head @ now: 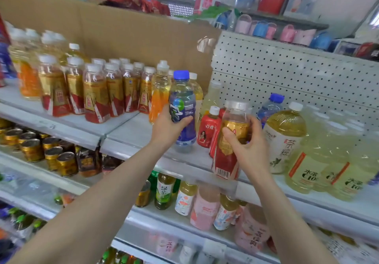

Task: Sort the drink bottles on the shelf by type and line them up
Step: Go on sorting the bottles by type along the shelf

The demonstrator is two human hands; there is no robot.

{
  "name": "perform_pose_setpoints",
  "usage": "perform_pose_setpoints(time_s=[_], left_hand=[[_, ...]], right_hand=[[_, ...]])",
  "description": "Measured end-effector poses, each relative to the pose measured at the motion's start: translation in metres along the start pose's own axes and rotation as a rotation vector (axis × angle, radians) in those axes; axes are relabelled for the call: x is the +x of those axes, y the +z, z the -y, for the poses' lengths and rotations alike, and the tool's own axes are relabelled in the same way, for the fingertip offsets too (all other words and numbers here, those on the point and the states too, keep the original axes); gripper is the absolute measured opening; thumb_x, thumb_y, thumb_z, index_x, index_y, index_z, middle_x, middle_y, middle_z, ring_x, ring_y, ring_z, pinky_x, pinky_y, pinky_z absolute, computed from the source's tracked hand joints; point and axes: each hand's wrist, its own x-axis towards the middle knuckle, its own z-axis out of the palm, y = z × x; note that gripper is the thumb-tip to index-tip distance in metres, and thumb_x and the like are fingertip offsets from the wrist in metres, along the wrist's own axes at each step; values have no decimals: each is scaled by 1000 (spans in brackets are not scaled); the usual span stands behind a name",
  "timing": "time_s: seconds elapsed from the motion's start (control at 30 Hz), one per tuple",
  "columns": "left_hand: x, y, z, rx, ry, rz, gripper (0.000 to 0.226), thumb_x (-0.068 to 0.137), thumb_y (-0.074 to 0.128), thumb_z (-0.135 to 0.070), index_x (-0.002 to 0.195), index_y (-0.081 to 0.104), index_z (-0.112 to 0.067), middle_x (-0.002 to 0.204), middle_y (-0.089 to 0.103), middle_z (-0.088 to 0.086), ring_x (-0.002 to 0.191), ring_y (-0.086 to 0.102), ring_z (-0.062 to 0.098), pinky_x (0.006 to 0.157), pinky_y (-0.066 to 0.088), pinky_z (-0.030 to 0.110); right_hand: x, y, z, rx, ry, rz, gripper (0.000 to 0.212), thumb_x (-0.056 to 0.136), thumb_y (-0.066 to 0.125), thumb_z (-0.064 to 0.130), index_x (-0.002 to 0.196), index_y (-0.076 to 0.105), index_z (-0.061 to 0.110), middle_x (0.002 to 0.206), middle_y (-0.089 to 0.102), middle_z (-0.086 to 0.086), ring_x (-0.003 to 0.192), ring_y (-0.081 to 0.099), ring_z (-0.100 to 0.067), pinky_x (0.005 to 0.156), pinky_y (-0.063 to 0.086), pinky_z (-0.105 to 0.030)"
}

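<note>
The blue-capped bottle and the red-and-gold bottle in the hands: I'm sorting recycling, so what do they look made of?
Blue-capped bottle: apparently clear glossy plastic, since liquid shows through, with a printed film label. Red-and-gold bottle: also seemingly clear plastic, with a shiny wrap and white cap.

Glossy clear plastic bottles (96,91); matt cardboard backing (123,30).

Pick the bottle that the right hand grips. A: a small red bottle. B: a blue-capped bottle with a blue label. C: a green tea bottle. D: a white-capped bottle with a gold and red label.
D: the right hand wraps the gold and red labelled bottle, while the left hand has the blue-capped bottle.
</note>
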Motion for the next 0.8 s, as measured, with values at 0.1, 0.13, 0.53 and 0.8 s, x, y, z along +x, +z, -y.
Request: perform_pose_setpoints(time_s=[0.1,0.13,0.53,0.8], left_hand=[[-10,-41,-7,-84,6,-27,60,76,79,-42,127,55,-21,117,66,-7,105,61,11,86,52,32],[-13,-56,-6,-99,2,-31,59,74,79,-44,125,56,-24,115,66,-9,105,62,10,86,54,34],[-22,-251,58,-22,-90,-66,45,77,80,-36,118,61,-30,106,67,-16,101,65,9,83,58,37],[5,-327,94,32,-110,-40,67,58,80,-58,116,64,-28,105,71,-12,99,67,12,85,58,46]], right_hand=[[0,17,14,29,-22,28,67,80,72,57,138,44,35,121,62,16,107,61,-5,96,55,-43],[-1,24,20,41,-29,34,67,81,72,55,139,43,35,120,61,15,107,60,-5,96,55,-42],[-8,182,117,202,-71,125,68,80,75,53,138,42,39,121,61,20,106,62,0,95,55,-43],[11,273,146,148,-9,187,78,79,74,57,146,38,40,135,58,16,119,59,-11,99,53,-44]])
